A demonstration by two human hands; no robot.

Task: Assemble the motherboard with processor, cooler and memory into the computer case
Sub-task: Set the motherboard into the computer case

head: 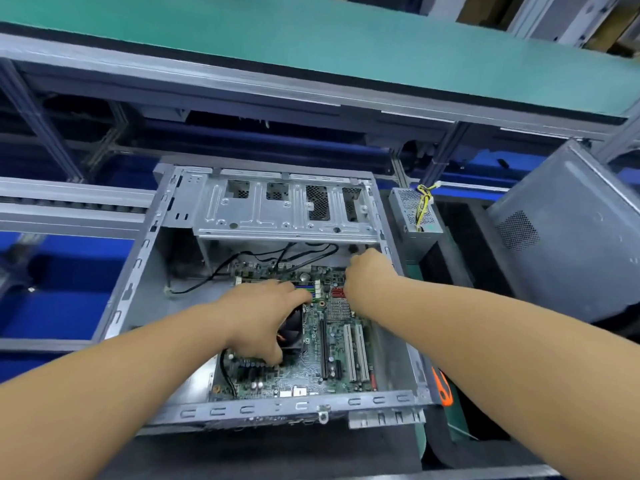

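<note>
Nearest, both bare forearms come in from the bottom corners, cut off by the frame, and reach down into the open computer case [145, 244], which lies on its side. Its near rail, punched with slots, crosses just under the arms. The motherboard [341, 362] lies flat on the case floor, near edge close behind that rail, right edge close to the right case wall; bare metal floor shows to its left.

The left hand [263, 317] is spread over the cooler [292, 327], thumb curled down at its near side and fingers reaching over its far side toward the memory slots [311, 289]. It hides most of the cooler; only a dark slice of fan shows. The processor cannot be seen. The right hand [369, 271] is curled, knuckles up, at the board's far right corner; its fingertips are hidden, so I cannot tell what, if anything, it holds.

Beyond the hands, black cables [263, 259] loop across the floor under the drive cage [287, 206], which roofs the far part of the case and shadows the board's far edge.

Right of the case, a small power supply [412, 213] with yellow and black wires stands apart, and a grey side panel [568, 230] leans further right. An orange object [443, 386] peeks out by the case's near right corner, too hidden to identify. A green conveyor belt [311, 39] runs across the far side.
</note>
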